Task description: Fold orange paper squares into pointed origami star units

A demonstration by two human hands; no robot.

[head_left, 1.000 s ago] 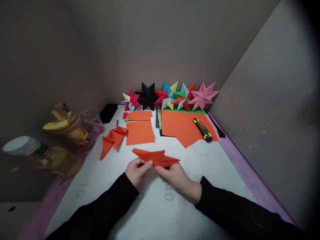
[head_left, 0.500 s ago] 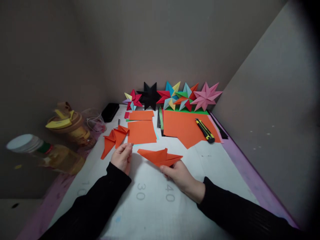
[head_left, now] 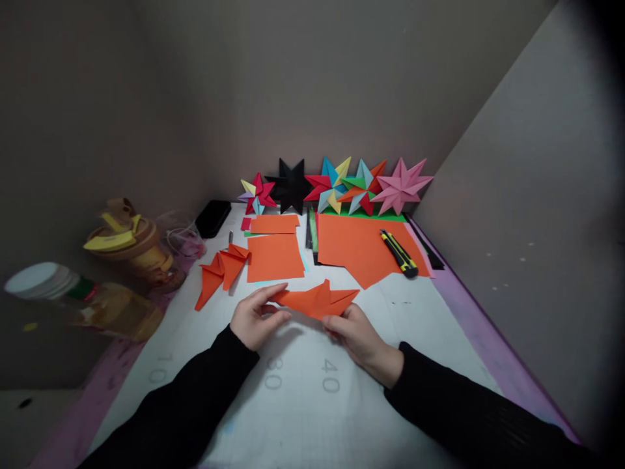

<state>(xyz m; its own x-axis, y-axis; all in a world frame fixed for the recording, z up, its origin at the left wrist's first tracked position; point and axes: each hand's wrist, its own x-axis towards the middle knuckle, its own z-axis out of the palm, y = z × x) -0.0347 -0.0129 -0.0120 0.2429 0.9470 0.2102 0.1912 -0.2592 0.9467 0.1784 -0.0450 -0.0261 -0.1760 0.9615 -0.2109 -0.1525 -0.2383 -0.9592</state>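
A folded orange origami piece (head_left: 317, 299), long and pointed with a small peak on top, is held above the mat. My right hand (head_left: 359, 332) is closed on its lower right edge, thumb in front. At the piece's left tip is my left hand (head_left: 258, 316), its thumb and index finger apart. The index finger reaches the tip, and I cannot tell whether it touches. Joined orange folded pieces (head_left: 222, 270) lie to the left, beyond that hand. A stack of orange paper squares (head_left: 275, 258) lies just past my hands.
Large orange sheets (head_left: 349, 241) carry a yellow-black utility knife (head_left: 399, 253). Several paper stars lean on the wall, among them a pink star (head_left: 403, 186) and a black star (head_left: 290, 185). At left stand a bottle (head_left: 112, 309) and a lidded cup (head_left: 141, 251); a black phone (head_left: 213, 219) lies behind.
My left hand has moved right to the piece's left tip, its thumb and index finger spreading from a pinch. The right hand still holds the piece, now slightly raised and turned.
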